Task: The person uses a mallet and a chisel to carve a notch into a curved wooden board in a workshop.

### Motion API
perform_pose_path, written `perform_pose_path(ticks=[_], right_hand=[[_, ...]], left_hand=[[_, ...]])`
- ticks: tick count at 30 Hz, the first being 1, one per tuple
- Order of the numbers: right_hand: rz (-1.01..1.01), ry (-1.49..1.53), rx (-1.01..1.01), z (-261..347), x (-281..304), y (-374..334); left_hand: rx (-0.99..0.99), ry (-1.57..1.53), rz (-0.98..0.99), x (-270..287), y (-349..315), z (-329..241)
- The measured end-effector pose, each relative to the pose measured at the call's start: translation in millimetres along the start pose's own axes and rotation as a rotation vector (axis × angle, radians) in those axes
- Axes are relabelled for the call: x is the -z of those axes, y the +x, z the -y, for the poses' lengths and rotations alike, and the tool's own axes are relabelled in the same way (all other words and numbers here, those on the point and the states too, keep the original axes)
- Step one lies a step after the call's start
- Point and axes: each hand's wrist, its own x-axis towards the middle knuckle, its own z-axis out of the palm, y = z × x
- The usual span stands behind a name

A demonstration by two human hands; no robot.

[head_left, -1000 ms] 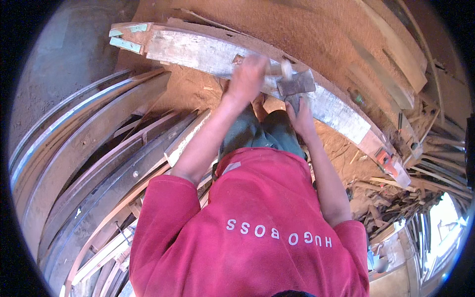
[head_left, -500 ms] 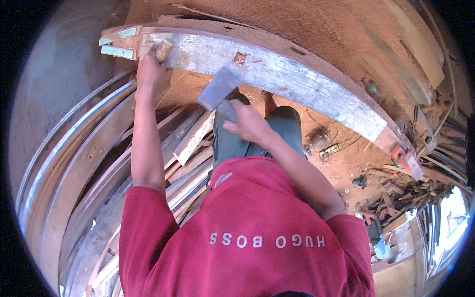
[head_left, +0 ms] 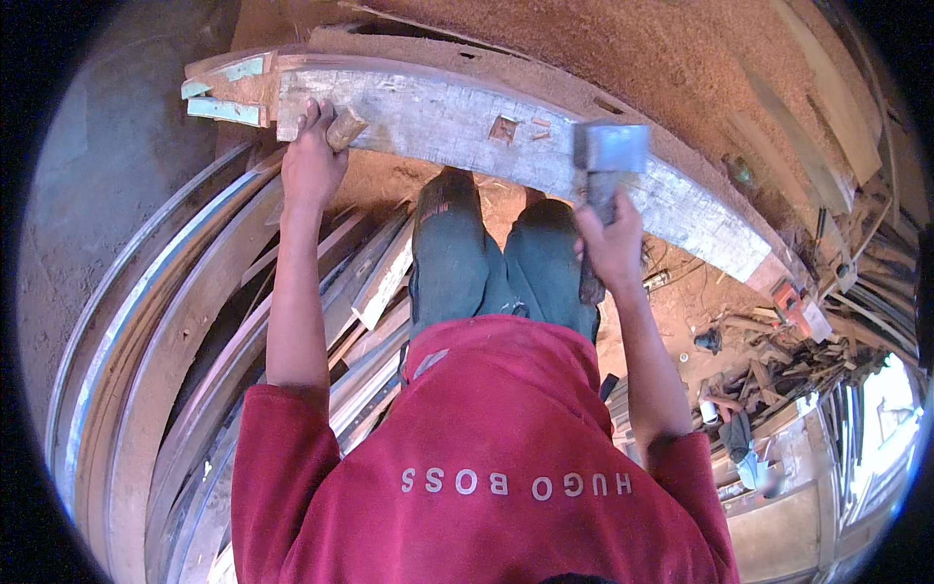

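A long whitish wooden beam lies across in front of my knees, with a square mortise cut in its face. At the beam's left end my left hand is closed round a chisel. Only its short, thick wooden handle shows; the blade is hidden. Farther right, my right hand grips the dark handle of a hammer. Its blocky grey metal head is raised, overlapping the beam in view and well apart from the chisel. Small wood chips lie beside the mortise.
Long boards are stacked along my left. A red tool sits at the beam's right end. Scrap wood is heaped at the right. Beyond the beam, sawdust covers the ground, and more planks lie there.
My right hand has swung the hammer to the right, away from the chisel. My left hand has shifted slightly right and down, and the chisel handle now leans to the right.
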Motion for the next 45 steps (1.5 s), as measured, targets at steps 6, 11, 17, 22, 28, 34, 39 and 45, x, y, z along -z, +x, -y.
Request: perform_pose_path(ticks=[6,11,17,22,28,34,39,45], right_hand=[[0.442,-0.270,0.417,-31.2,-57.7,-28.7],[0.355,-0.256,0.259,-46.6,-35.8,-41.8],[0.176,-0.340,0.153,-76.2,50.6,-39.0],[0.033,-0.397,0.264,-106.4,88.4,-36.7],[0.121,-0.383,0.145,-123.4,105.7,-33.1],[0.125,-0.466,0.233,-146.0,133.7,-37.9],[0.121,-0.406,0.227,-172.9,167.7,-38.1],[0.142,-0.423,0.235,-186.8,192.0,-26.7]], left_hand=[[-0.001,-0.010,-0.069,8.0,5.4,-15.6],[-0.325,-0.175,-0.021,0.9,-7.3,-82.1],[-0.614,-0.245,0.016,-33.3,-8.4,-157.8],[-0.559,-0.169,-0.006,-39.8,-9.6,-170.7],[-0.349,-0.187,0.058,-44.0,-10.7,-186.3],[-0.185,-0.228,-0.018,-50.2,-19.0,-191.2],[-0.135,-0.223,-0.098,-50.4,-21.1,-201.1],[-0.094,-0.245,-0.148,-42.4,-25.0,-211.7]])
